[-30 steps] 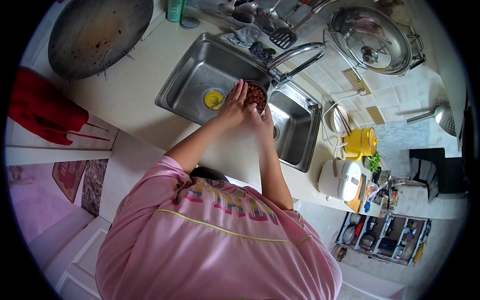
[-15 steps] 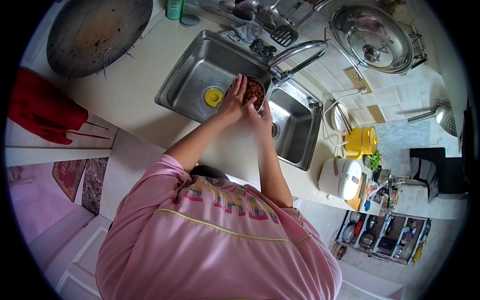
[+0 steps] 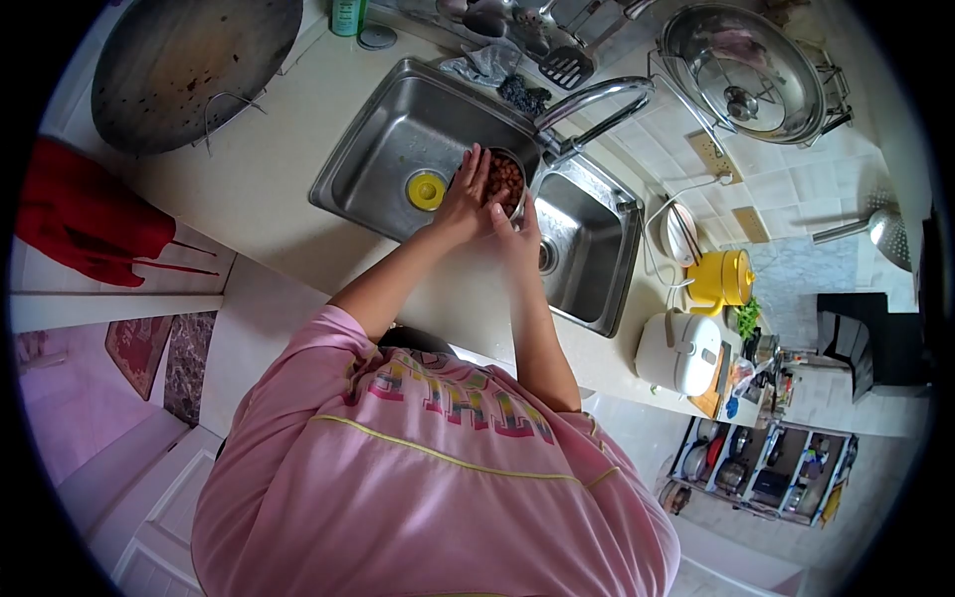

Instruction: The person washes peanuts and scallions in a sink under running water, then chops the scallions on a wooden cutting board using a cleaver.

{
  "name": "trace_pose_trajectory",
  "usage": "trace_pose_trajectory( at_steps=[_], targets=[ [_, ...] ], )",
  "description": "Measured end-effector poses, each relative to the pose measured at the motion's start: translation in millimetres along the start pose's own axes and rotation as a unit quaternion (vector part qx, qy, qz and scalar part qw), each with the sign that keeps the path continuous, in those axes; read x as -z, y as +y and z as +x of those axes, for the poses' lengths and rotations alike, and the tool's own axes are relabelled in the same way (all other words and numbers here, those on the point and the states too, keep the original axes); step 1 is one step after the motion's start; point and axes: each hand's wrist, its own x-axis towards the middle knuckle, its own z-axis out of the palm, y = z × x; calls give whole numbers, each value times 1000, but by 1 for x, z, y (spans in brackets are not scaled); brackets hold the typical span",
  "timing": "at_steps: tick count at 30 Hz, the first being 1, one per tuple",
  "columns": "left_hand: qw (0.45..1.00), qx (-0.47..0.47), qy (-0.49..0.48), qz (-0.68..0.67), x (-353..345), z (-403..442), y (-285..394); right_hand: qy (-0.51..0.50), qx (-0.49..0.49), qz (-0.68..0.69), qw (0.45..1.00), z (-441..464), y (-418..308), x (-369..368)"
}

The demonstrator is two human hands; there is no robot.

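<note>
A round metal bowl [image 3: 520,164] of small reddish-brown pieces that look like peanuts or beans [image 3: 505,179] is held at the right side of the larger sink basin [image 3: 398,129], near the divider. Stretched fingers of my left hand [image 3: 466,204] lie flat along the bowl's left side, partly over its contents. My right hand [image 3: 515,227] is at the near right rim, thumb over the edge and the other fingers mostly hidden around the outside. Both hands cover part of the bowl. Left of them, a yellow drain strainer [image 3: 426,190] sits in the basin floor.
A chrome faucet [image 3: 597,99] arches over the divider toward the smaller basin [image 3: 587,264]. To the right stand a white rice cooker [image 3: 678,353] and a yellow electric pot [image 3: 721,279]. A large dark wok [image 3: 194,70] leans at the far left; utensils hang behind the sink.
</note>
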Motion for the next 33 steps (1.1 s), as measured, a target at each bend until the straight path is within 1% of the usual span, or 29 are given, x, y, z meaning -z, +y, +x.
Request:
trace_pose_trajectory(
  at_steps=[4, 7, 10, 16, 19, 25, 33],
  targets=[
    [1000, 0, 9, 0, 0, 0, 1, 12, 2, -19, 1000, -2, -5, -4],
    [1000, -16, 25, -8, 1, -1, 3, -8, 24, -30, 999, -1, -5, -3],
    [992, -99, 41, 65, 4, -4, 2, -13, 44, -18, 999, 3, 2, -2],
    [997, -64, 44, 9, 3, -2, 1, -10, 52, -40, 998, 3, -3, -4],
    [999, -37, 36, -16, 1, -1, -1, -27, 72, -57, 995, 4, -4, -3],
    [1000, -1, 22, -21, 1, 0, 1, -14, 50, -52, 997, 2, -9, -5],
    [999, -6, 34, -25, 0, 1, 0, -16, 64, -66, 996, 7, -2, -2]
  ],
)
